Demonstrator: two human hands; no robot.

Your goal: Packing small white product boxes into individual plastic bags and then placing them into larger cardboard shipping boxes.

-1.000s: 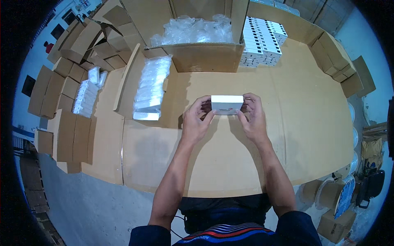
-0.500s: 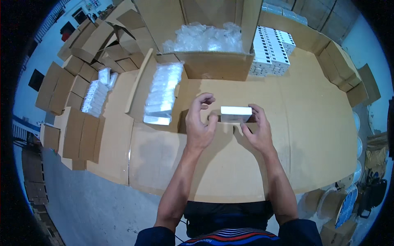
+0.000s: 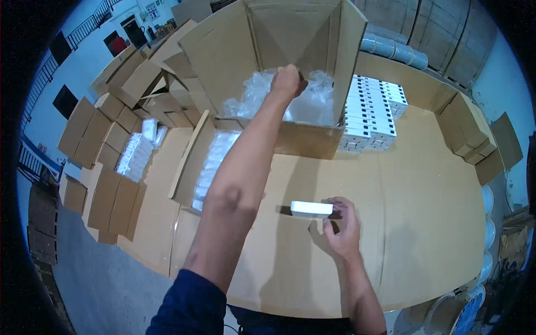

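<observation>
My left arm stretches straight out toward the far edge of the desk (image 3: 435, 234), and my left hand (image 3: 287, 81) reaches into the big open cardboard carton (image 3: 223, 61) standing there, fingers curled together down among the clear plastic bags (image 3: 312, 103) that fill it; I cannot tell whether it has actually gripped one. My right hand (image 3: 341, 229) stays low near the middle of the desk, thumb and fingers clamped on one end of a small white box (image 3: 311, 209), which is long, flat and held level just above the cardboard-covered surface. Right of the carton, against the far edge, I see a neat block of stacked white boxes (image 3: 374, 111) in rows. Left of the carton lies an open flat tray of cardboard holding a row of wrapped white packs (image 3: 215, 162), and further toward the left edge another cluster of wrapped packs (image 3: 137, 153) sits among folded brown cartons (image 3: 97, 134). More flattened brown cartons (image 3: 472, 134) lean at the far right corner.
</observation>
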